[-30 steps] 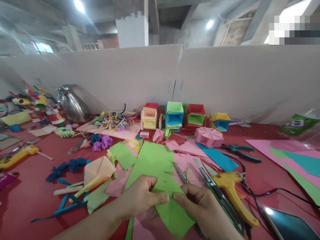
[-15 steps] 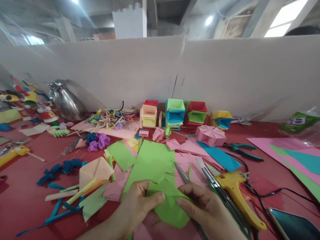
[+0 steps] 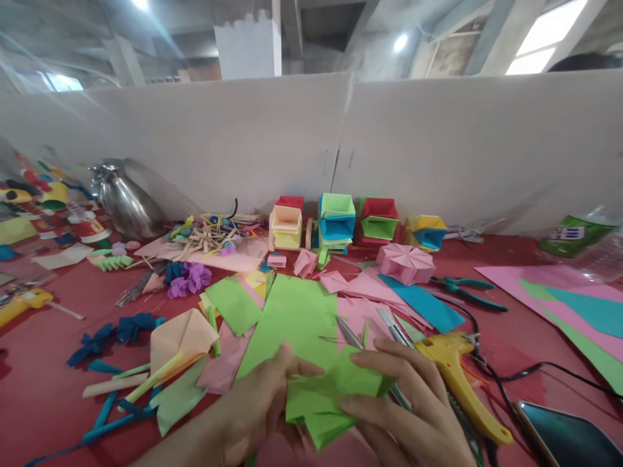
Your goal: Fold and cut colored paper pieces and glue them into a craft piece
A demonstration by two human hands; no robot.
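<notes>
Head view: we see the left hand (image 3: 253, 408) and right hand (image 3: 413, 415), each grip pinched on the folded green paper (image 3: 326, 402), near centre of the red counter (image 3: 48, 389). A yellow glue gun (image 3: 457, 376) lies just right.

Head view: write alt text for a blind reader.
The left hand and right hand hold a folded green paper sheet above a red table strewn with coloured paper. A yellow glue gun lies by the right hand; folded paper boxes stand at the back.
</notes>
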